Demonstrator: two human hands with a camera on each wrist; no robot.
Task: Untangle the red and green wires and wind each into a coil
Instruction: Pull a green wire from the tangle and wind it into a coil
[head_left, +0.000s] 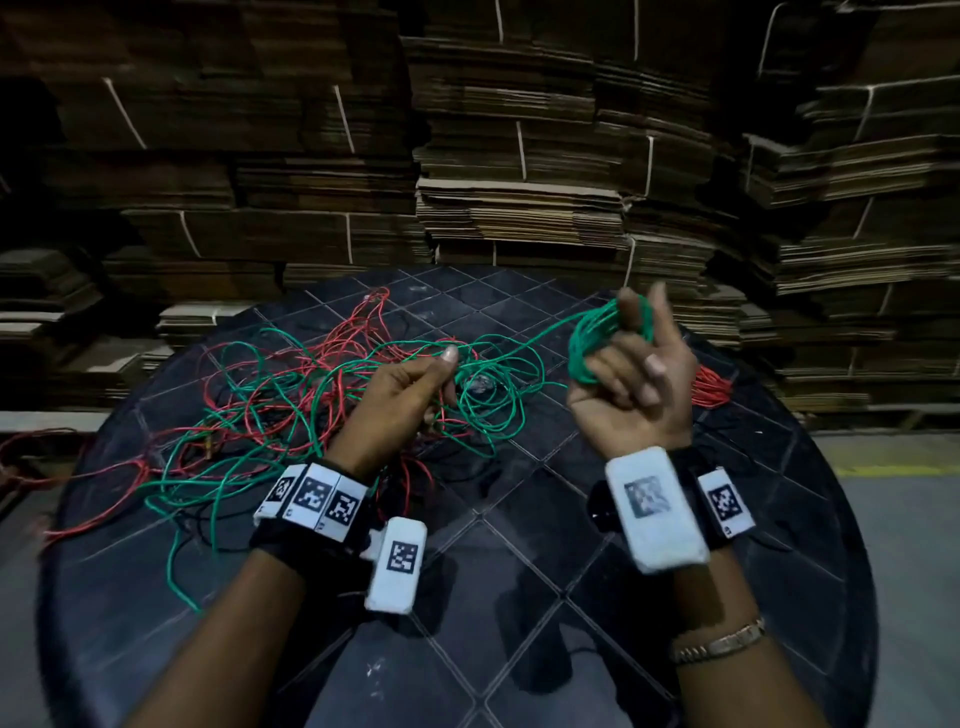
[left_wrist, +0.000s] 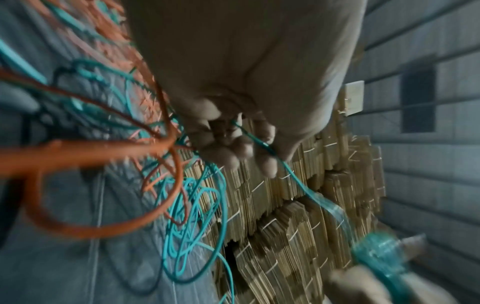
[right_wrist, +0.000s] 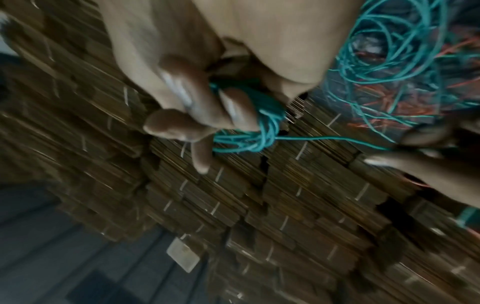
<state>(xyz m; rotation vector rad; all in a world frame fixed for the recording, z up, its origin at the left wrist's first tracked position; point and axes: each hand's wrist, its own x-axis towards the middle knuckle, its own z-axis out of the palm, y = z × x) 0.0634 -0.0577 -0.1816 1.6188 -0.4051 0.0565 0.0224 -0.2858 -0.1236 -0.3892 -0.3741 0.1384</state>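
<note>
The left hand hangs low over the counter, fingers curled, pinching a strand of the green wire between thumb and fingers. The left wrist view shows what the head view hides: the strand runs across the curled fingers and on toward the other hand. The right hand is raised, palm toward the person, gripping a green coil of many turns; the right wrist view shows those turns bunched around the fingers, one strand leading off taut toward the left hand.

Left of and beyond the left hand, loose green loops lie tangled with the red wire across the dark, diamond-patterned counter; red strands trail over its left edge. Just behind the right hand, only the head view shows a small red bundle lying on the counter. Beyond the counter rise stacks of flattened cardboard tied with string.
</note>
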